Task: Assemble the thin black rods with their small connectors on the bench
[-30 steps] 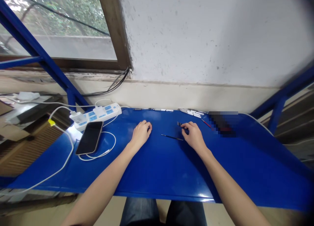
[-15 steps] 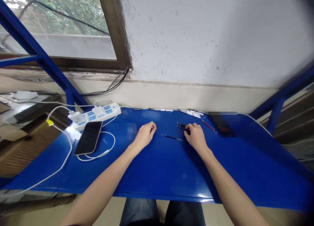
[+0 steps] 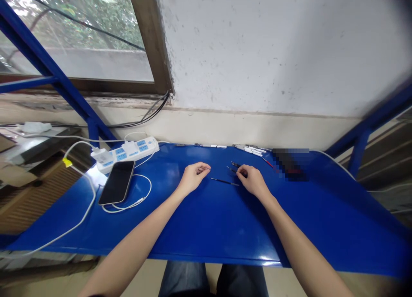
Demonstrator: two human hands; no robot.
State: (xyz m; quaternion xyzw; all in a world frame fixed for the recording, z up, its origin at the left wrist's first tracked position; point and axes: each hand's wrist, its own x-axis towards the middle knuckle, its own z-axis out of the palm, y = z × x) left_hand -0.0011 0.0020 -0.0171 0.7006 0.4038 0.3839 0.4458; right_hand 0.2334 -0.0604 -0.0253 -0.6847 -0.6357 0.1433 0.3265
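Note:
My left hand (image 3: pixel 195 177) hovers over the middle of the blue table (image 3: pixel 206 228), thumb and fingers pinched together; whatever is between the tips is too small to make out. To the right, my right hand (image 3: pixel 252 179) has thumb and forefinger closed on a thin dark pen refill (image 3: pixel 231 170), whose tip points left. More dark pen parts (image 3: pixel 235 164) lie just behind those fingers, partly hidden by them. Between both hands a single black refill (image 3: pixel 224 182) with a pale end rests flat on the table.
Along the wall lie white pen parts (image 3: pixel 252 150) and a row of slim pieces (image 3: pixel 209 146). A pixelated dark object (image 3: pixel 289 166) is at the right. On the left are a phone (image 3: pixel 116 183), a white cable (image 3: pixel 150 187) and a power strip (image 3: pixel 144 146).
My left hand has shifted slightly right, its fingers stretched further forward in a pinch. My right hand has moved a little left, and the thin refill at its fingers has moved left too.

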